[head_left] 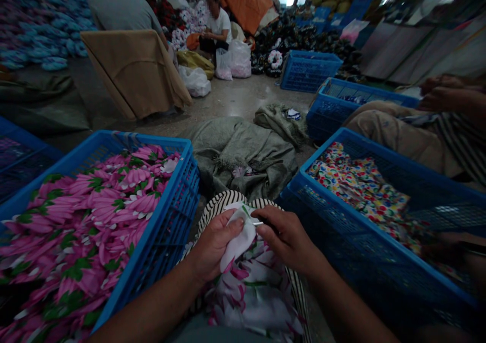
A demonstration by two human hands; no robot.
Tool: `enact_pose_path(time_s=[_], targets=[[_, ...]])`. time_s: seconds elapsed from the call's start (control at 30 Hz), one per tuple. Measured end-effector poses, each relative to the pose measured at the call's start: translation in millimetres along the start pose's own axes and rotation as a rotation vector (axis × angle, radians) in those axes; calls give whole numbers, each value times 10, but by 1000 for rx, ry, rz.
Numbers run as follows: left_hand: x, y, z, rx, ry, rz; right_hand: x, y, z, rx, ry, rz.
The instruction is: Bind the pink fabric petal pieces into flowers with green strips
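Over our striped lap (225,199), our left hand (214,239) pinches the white cloth piece (240,237), our right hand (286,234) grips a slim pale tool (258,224) beside it, and we judge the cloth light, limp, best pinched near the tool.

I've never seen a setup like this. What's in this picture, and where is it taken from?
There's no machine: these are a person's bare hands, seen from a camera worn on their head. The left hand holds a white cloth piece. The right hand holds a slim, pale thing beside it, too small to identify. Pink-and-white pieces lie on the lap. The left blue crate holds pink-and-green pieces; the right one, colourful printed pieces.
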State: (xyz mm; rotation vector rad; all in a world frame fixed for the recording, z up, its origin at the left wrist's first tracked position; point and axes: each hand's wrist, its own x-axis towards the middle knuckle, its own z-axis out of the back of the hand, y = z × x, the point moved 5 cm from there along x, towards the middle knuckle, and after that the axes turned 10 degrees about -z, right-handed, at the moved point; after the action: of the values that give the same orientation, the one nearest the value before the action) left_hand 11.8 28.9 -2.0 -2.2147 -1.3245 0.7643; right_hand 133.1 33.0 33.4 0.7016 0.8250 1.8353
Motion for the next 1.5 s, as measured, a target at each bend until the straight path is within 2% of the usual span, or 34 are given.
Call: enact_pose_path(time_s=[0.33, 0.53, 0.77, 1.1, 1.5], targets=[[-16, 65, 13, 26, 9, 21, -23, -23, -26, -36, -47, 62], [-24, 61, 4, -1, 14, 31, -45, -39, 20, -7, -134, 48], [-1, 54, 31, 5, -12, -17, -50, 12, 14, -53, -59, 38], [-22, 91, 41, 43, -5, 14, -42, 8, 10, -98, -61, 15], [-21, 70, -15, -14, 9, 2, -78, 35, 38, -144, -86, 46]])
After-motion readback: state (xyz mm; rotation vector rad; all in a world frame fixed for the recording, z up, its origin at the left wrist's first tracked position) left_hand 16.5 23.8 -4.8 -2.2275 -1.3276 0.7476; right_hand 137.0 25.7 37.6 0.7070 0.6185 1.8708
